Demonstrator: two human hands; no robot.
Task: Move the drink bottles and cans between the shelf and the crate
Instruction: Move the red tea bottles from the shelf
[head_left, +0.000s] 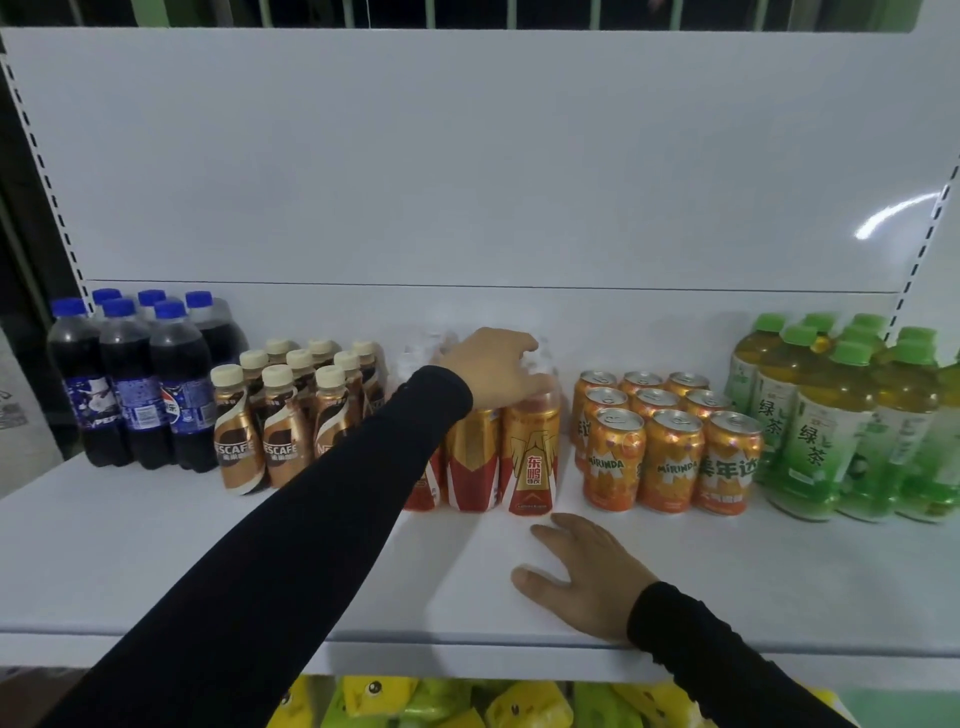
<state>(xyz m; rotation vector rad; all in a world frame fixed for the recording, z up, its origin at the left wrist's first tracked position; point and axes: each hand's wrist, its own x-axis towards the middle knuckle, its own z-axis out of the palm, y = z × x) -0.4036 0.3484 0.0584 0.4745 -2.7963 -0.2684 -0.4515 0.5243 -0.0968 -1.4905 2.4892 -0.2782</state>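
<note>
On the white shelf stand grouped drinks: dark Pepsi bottles at the left, brown Nescafe bottles, red-and-gold energy drink bottles in the middle, orange Mirinda cans and green tea bottles at the right. My left hand reaches over the red-and-gold bottles, its fingers curled round the clear cap of one in the group. My right hand lies flat on the shelf in front of them, fingers spread, holding nothing. No crate is in view.
A white back panel rises behind the drinks. Slotted uprights run along both sides of the shelf. Below the shelf's front edge lie yellow and green packets. Bare shelf surface spreads in front of the drinks.
</note>
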